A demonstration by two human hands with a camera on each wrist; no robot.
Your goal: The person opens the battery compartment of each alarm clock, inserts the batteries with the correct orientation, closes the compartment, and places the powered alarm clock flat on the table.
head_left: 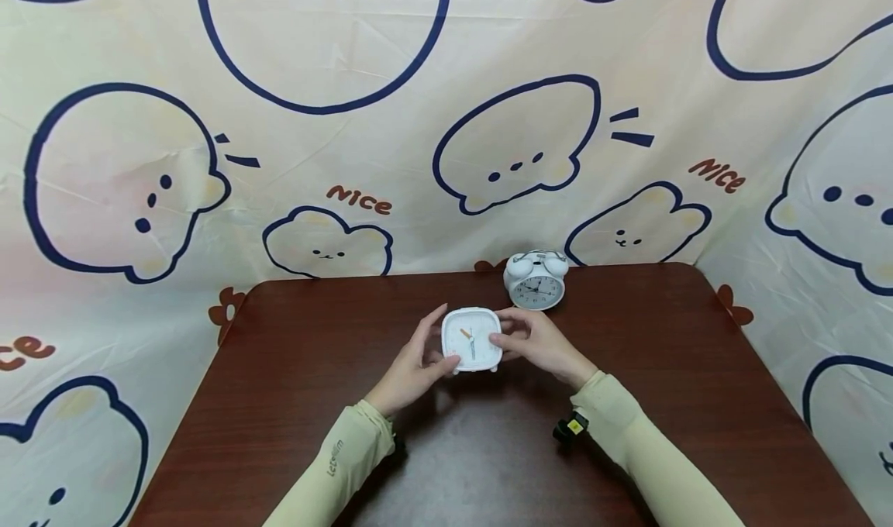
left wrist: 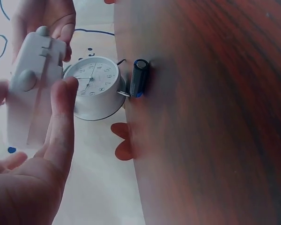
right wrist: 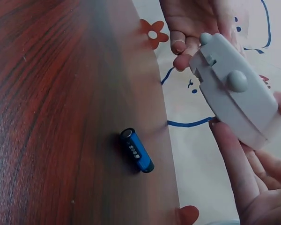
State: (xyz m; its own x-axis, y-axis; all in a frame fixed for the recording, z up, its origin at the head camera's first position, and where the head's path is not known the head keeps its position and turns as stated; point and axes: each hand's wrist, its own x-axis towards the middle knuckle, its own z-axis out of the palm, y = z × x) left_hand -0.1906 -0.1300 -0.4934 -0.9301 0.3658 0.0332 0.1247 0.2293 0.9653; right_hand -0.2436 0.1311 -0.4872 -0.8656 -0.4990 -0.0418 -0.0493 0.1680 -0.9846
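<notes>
A small square white clock (head_left: 471, 339) with an orange hand is held up over the table, its dial toward the head camera. My left hand (head_left: 412, 364) grips its left side, thumb at the lower left corner. On the opposite side my right hand (head_left: 544, 345) pinches the edge, thumb on the front. Both wrist views show the clock's underside, with a rounded foot (left wrist: 28, 79) and small notches; the fingers behind it are partly hidden. A blue and black battery (right wrist: 138, 152) lies on the table below; the head view does not show it.
A round white twin-bell alarm clock (head_left: 536, 285) stands at the table's back edge, just beyond my right hand. The dark brown wooden table (head_left: 314, 341) ends at a cartoon-printed cloth (head_left: 335, 155) behind and at the sides.
</notes>
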